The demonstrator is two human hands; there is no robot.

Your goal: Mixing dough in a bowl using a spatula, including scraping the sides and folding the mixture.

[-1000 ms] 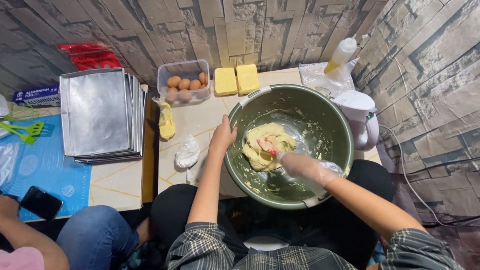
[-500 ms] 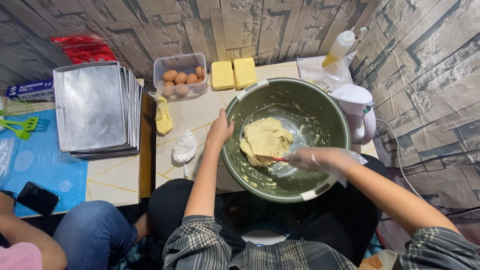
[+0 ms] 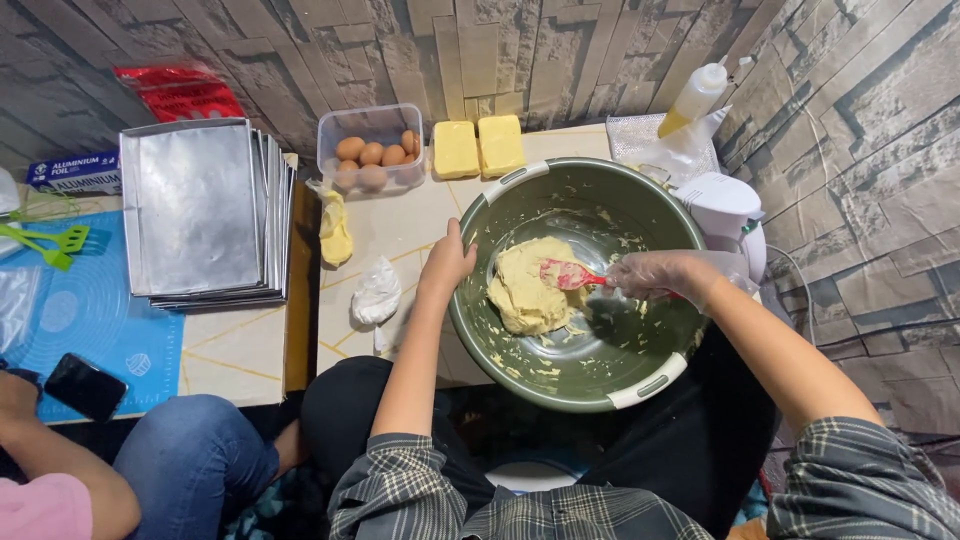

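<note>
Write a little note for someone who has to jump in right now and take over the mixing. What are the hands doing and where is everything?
Left hand: bare, gripping the near-left rim of the big round green plastic bowl to steady it.
Right hand: in a clear glove, holding the red spatula, its blade against the pale yellow dough.
Dough sits in one lump on the bowl's left side; smears and bits cling to the walls.
Behind the bowl: two yellow butter blocks and a clear tub of brown eggs, both untouched. A stack of silver baking trays lies to the left.
Done: dough gathered together. Left: wall scraps are not scraped in.
</note>
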